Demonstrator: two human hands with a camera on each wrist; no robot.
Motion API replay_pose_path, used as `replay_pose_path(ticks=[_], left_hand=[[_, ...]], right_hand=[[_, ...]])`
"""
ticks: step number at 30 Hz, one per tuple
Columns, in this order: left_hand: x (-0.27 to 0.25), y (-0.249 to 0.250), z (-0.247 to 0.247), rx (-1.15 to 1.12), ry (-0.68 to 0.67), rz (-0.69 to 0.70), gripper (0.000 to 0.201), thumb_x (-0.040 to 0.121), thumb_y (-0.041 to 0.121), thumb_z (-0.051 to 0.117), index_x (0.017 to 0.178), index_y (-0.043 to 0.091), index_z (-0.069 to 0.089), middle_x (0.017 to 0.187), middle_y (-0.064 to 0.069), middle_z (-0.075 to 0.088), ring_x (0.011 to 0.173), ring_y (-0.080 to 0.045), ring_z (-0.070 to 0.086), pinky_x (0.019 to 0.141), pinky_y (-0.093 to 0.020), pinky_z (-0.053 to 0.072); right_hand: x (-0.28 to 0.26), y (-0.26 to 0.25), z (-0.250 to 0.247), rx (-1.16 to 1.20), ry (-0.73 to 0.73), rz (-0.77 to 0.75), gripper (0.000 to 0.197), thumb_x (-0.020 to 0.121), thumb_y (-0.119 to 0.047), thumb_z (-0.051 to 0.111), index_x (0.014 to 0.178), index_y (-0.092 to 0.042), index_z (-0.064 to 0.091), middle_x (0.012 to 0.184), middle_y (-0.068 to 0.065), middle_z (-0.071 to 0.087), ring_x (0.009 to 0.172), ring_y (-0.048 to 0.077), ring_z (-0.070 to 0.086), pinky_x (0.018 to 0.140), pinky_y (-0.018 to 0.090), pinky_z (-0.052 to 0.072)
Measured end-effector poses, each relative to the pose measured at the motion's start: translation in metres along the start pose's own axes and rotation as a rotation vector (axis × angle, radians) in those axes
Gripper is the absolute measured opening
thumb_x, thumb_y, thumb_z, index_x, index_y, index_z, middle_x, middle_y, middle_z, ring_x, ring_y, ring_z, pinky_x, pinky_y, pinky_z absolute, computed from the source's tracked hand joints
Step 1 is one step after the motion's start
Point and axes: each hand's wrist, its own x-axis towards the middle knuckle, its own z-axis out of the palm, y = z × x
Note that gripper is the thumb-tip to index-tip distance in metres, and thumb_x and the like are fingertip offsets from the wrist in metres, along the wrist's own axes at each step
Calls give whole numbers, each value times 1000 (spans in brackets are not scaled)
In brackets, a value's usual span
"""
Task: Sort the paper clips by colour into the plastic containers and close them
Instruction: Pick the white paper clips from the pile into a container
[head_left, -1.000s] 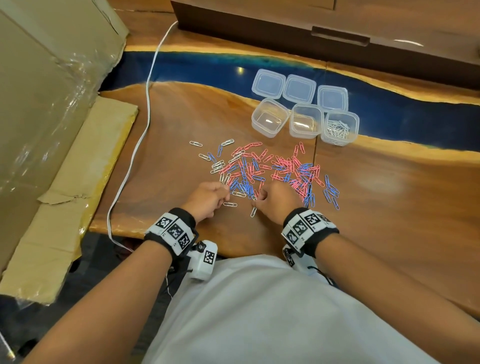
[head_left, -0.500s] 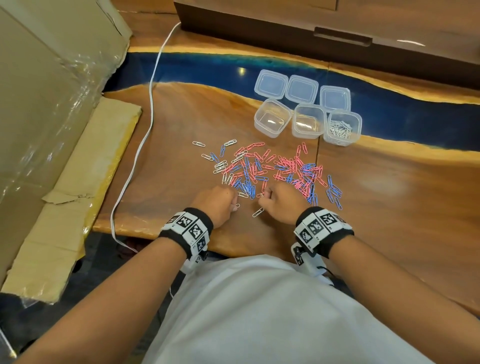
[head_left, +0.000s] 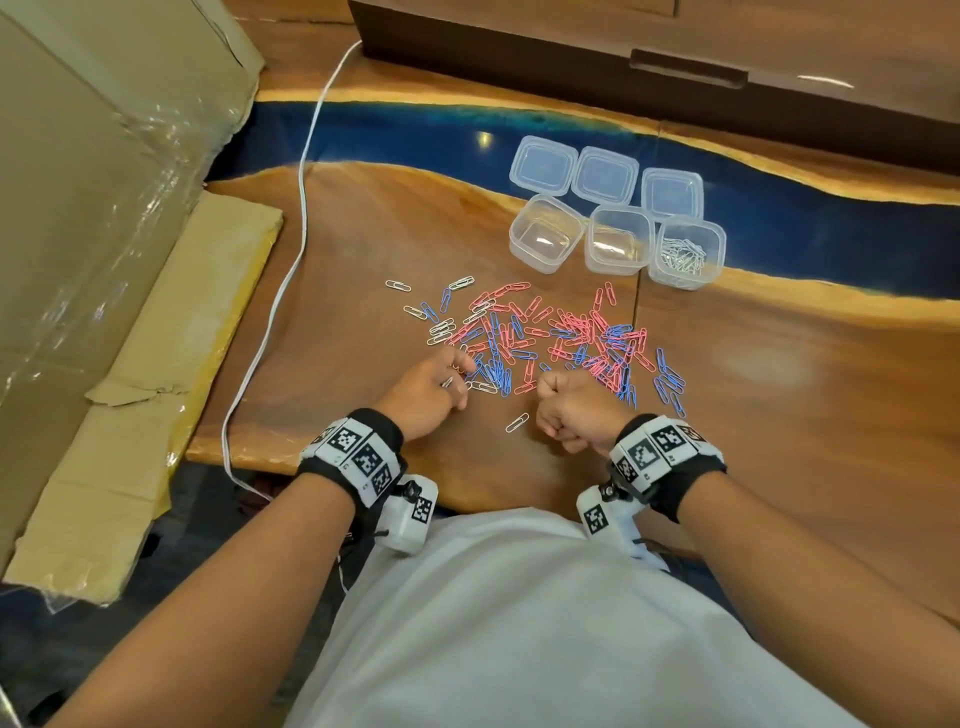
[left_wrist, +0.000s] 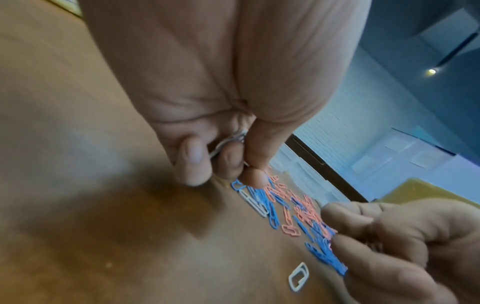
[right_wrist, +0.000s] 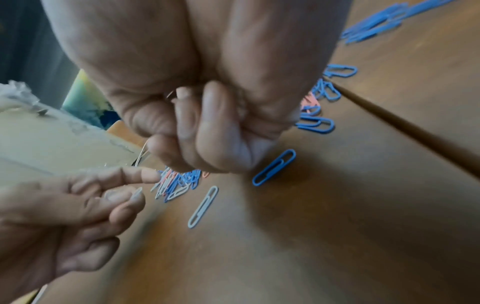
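Observation:
Pink, blue and white paper clips (head_left: 545, 343) lie mixed in a heap on the wooden table. My left hand (head_left: 457, 382) is at the heap's near left edge, pinching a few white clips (left_wrist: 228, 142) between thumb and fingers (left_wrist: 255, 176). Just to the right, my right hand (head_left: 550, 395) is curled into a fist, with thin white clip wire (right_wrist: 170, 94) showing inside it. One white clip (head_left: 517, 422) lies loose between the two hands. Behind the heap stand three open tubs (head_left: 545, 234). The right tub (head_left: 685, 253) holds white clips.
Three lids (head_left: 605, 174) lie in a row behind the tubs on the blue resin strip. A white cable (head_left: 280, 291) runs down the table's left side. Cardboard (head_left: 104, 208) fills the left. A dark wooden cabinet (head_left: 675, 62) stands at the back.
My left hand has moved forward to the near left edge of the heap. The right hand has stayed a fist in nearly the same place.

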Motion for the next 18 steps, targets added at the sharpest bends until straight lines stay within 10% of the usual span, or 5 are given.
replay_pose_path(ticks=[5,10,18], left_hand=[[4,6,2,-107,-30,-127,24,99,18,44,75,21,49,62,4,37,54,-11,32,46,-22,24],[8,2,9,98,88,-12,36,90,28,61,66,20,36,60,5,36,58,-15,33,54,-27,28],[10,6,13,679,203,160,14,87,29,63,99,23,62,99,3,65,93,-22,59,67,-27,36]], right_hand=[[0,1,2,-512,5,-251,12,77,-12,69,75,-15,58,47,-14,45,44,2,37,50,19,32],[10,7,4,-1015,66,-329,7,82,-31,68,86,-27,63,70,-12,55,71,14,52,64,26,38],[9,0,10,-1196,-31,-322,9,85,-20,53,78,-18,59,82,0,61,77,25,58,65,32,45]])
